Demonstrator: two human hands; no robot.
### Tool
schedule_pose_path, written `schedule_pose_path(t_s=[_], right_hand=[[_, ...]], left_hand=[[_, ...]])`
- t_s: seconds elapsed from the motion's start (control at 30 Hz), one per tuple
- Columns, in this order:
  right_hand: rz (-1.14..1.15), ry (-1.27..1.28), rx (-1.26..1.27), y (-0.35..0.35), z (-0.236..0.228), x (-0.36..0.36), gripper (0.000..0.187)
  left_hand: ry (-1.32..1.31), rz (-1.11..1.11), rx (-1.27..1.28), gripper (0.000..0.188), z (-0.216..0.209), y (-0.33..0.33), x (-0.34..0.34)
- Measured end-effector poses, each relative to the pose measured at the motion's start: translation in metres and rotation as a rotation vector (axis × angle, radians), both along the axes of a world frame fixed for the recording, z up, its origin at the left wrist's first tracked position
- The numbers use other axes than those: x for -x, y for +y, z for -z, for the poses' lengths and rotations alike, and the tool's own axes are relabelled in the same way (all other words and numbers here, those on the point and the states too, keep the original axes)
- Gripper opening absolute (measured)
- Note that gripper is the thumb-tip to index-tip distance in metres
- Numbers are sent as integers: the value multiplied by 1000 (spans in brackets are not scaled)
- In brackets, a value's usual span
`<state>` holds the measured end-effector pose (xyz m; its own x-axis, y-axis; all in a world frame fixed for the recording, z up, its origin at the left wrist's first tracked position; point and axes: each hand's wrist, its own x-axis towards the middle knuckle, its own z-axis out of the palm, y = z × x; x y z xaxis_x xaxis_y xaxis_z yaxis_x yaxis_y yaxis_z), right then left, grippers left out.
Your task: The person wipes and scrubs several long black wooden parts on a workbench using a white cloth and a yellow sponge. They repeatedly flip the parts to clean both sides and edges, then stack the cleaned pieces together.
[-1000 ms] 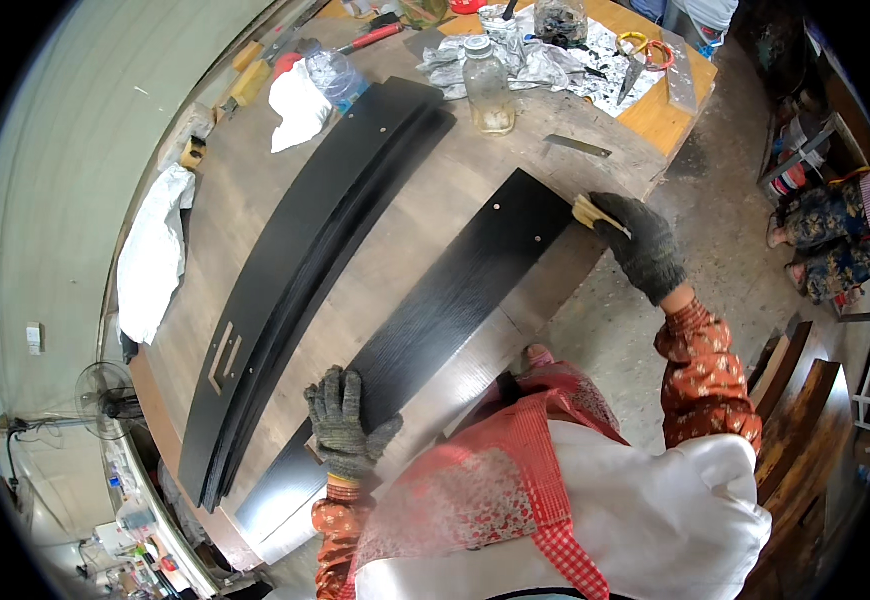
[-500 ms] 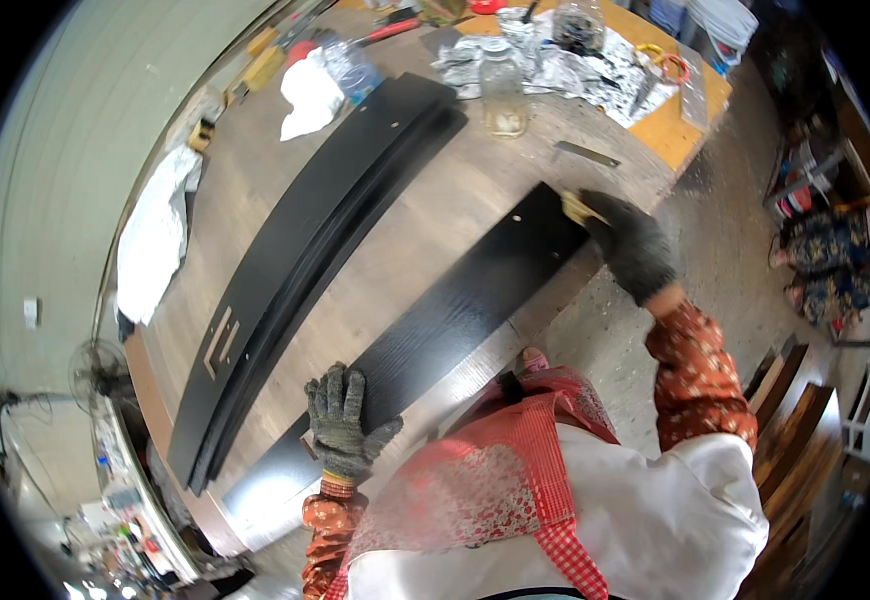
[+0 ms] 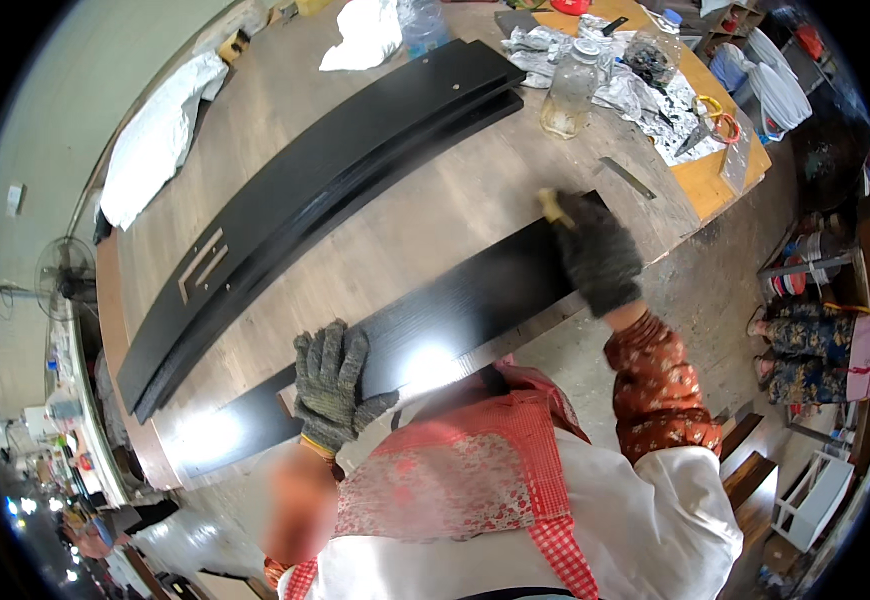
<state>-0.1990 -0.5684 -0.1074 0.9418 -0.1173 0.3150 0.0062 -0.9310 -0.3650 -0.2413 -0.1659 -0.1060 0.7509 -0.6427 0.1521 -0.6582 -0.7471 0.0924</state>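
Observation:
A long black wooden board (image 3: 465,285) lies aslant on the table's near side. On its left part rests my left hand (image 3: 332,385) in a grey knitted glove, laid flat with the fingers stretched out. My right hand (image 3: 600,255), also gloved in grey, is at the board's right end. It is closed on a small yellowish pad (image 3: 552,207), whose exact kind I cannot make out. The glove covers part of that end. Farther off lies a stack of curved black boards (image 3: 330,190), the top one with an angular cut-out near its left end.
A glass jar (image 3: 572,92) stands behind the board's right end, near a flat metal strip (image 3: 627,178). Stained paper (image 3: 690,120) and scissors (image 3: 723,120) lie at the far right. White cloth (image 3: 165,140) lies on the left. A person's patterned trousers (image 3: 810,345) show at right.
The whole view has shifted and turned slightly. My right hand has moved from the board's end tip to over its surface, the pad still in it. My left hand stays flat on the board.

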Motion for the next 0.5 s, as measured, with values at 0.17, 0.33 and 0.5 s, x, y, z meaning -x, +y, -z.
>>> schedule_pose_path(t_s=[0.17, 0.33, 0.5], right_hand=[[-562, -88, 17, 127, 22, 11, 33], [-697, 87, -1, 142, -10, -1, 34], [-516, -142, 84, 27, 2, 0, 29]], left_hand=[[10, -18, -22, 92, -1, -6, -1], [1, -30, 27, 93, -4, -7, -2], [3, -128, 137, 95, 10, 0, 13]])
